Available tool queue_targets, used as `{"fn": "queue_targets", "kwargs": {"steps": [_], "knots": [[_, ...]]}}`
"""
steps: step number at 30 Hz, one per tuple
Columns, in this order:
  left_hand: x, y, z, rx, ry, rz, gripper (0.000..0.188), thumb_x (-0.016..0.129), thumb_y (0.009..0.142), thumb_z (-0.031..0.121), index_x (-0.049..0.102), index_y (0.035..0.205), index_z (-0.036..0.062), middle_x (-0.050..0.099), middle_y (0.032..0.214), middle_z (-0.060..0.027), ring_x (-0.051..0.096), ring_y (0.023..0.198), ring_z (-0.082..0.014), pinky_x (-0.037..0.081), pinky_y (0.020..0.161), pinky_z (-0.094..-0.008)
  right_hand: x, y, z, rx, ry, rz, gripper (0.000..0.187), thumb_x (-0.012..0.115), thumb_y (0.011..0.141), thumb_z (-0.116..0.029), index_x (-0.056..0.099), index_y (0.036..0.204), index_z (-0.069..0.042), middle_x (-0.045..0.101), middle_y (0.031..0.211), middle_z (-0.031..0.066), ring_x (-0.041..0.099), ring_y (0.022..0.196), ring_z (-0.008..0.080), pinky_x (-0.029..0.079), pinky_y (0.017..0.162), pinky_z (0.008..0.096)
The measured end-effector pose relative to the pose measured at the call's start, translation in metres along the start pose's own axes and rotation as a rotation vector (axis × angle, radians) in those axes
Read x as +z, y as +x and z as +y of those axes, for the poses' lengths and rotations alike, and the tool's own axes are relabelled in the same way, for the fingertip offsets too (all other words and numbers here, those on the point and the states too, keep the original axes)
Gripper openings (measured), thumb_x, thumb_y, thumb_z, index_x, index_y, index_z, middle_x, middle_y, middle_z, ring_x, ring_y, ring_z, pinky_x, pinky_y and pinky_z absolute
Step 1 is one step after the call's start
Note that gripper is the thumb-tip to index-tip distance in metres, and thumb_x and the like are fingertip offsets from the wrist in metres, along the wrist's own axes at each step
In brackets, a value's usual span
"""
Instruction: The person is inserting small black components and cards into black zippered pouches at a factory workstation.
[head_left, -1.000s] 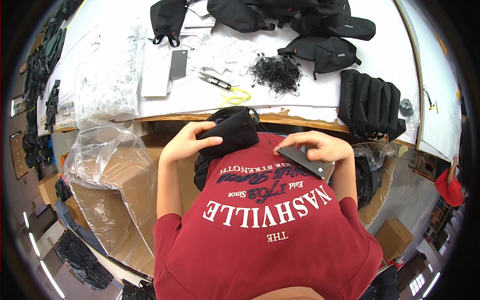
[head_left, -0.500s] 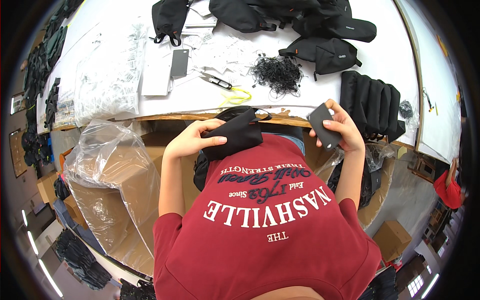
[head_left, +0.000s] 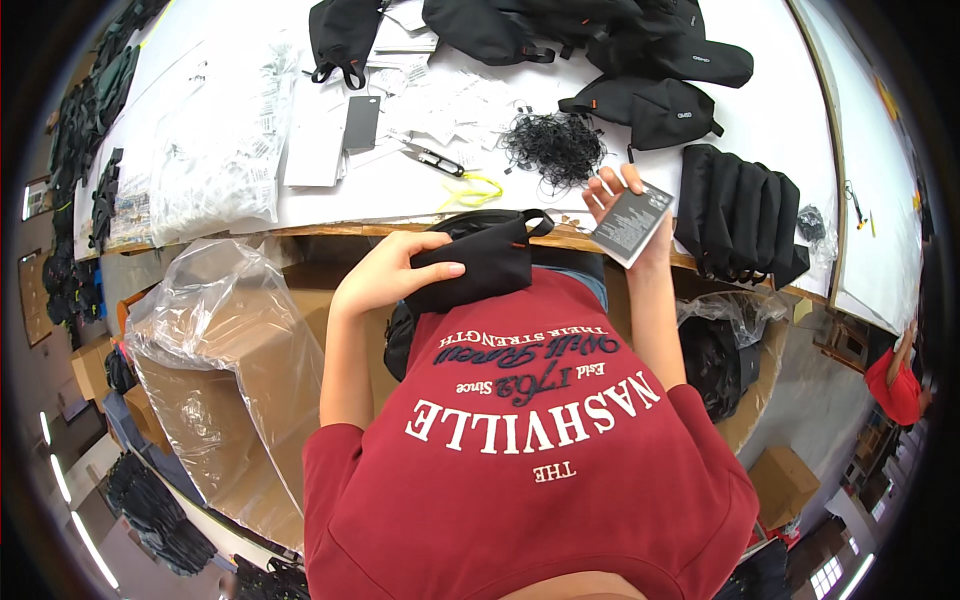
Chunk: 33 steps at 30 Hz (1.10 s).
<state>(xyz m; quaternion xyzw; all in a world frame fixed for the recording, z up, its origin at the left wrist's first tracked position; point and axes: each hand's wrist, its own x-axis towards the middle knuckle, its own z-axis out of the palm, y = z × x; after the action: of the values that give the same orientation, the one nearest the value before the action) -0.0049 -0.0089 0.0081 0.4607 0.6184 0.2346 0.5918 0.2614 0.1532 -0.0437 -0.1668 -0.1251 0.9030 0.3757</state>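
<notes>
Close to the table's front edge, a black fabric pouch (head_left: 480, 262) with a small orange tag and a side loop rests against me. My left hand (head_left: 405, 272) is closed on its left end, thumb across the front. A dark grey card (head_left: 635, 222) with fine pale print is tilted in my right hand (head_left: 656, 250), over the table edge to the right of the pouch. Fingertips show past the card's upper left side; the card hides the rest of the palm. A tangle of black cords (head_left: 553, 147) lies on the table beyond.
Black pouches (head_left: 660, 110) lie at the back right, with a row of folded black ones (head_left: 740, 210) nearer. Thread snips (head_left: 437, 160), another dark card (head_left: 361, 123), white papers (head_left: 314, 160) and clear bags (head_left: 220, 150) are on the table. A plastic-lined carton (head_left: 230, 370) stands left.
My right hand has turned over and moved a little left and away from me, so the card's printed side now shows. The pouch in my left hand has shifted slightly right, its loop rising.
</notes>
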Motion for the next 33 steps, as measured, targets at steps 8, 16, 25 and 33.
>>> {"fn": "queue_targets", "kwargs": {"steps": [8,16,25,33], "knots": [[0.003,0.0,-0.004,0.066,0.054,0.026,0.042,0.069,0.082,0.033,0.061,0.101,-0.0041,0.064,0.086,-0.0112,0.055,0.076,-0.0155,0.044,0.07,-0.0284,0.017,0.02,0.003,0.09,0.208,-0.014,0.012,0.046,0.092,-0.017,0.05,0.092,-0.006,0.043,0.071,0.0019,0.044,0.068,0.0146,0.041,0.071,0.0275],[0.009,0.01,0.022,0.155,0.176,0.008,0.035,0.068,0.082,0.028,0.062,0.098,-0.0022,0.062,0.075,-0.0112,0.052,0.063,-0.0154,0.043,0.061,-0.0296,0.014,0.037,0.018,0.116,0.344,0.041,0.021,0.052,0.093,-0.026,0.058,0.088,-0.007,0.044,0.072,0.0005,0.042,0.071,0.0143,0.04,0.071,0.0265],[0.012,0.011,0.029,0.211,0.234,0.031,0.035,0.07,0.08,0.027,0.062,0.097,-0.0018,0.062,0.076,-0.0139,0.053,0.062,-0.0214,0.044,0.062,-0.0307,-0.002,0.039,0.03,0.131,0.117,-0.009,0.023,0.049,0.095,-0.025,0.06,0.09,-0.006,0.036,0.055,-0.0035,0.026,0.043,0.0061,0.024,0.045,0.0204],[0.019,0.018,0.027,0.349,0.369,0.071,0.023,0.07,0.079,0.018,0.063,0.091,-0.0005,0.058,0.103,-0.0122,0.058,0.09,-0.0218,0.046,0.075,-0.0324,0.055,0.031,0.012,-0.274,-1.128,0.062,0.033,0.071,0.084,-0.022,0.058,0.058,-0.007,0.036,0.055,-0.0126,0.026,0.052,-0.0008,0.018,0.045,0.0229]]}}
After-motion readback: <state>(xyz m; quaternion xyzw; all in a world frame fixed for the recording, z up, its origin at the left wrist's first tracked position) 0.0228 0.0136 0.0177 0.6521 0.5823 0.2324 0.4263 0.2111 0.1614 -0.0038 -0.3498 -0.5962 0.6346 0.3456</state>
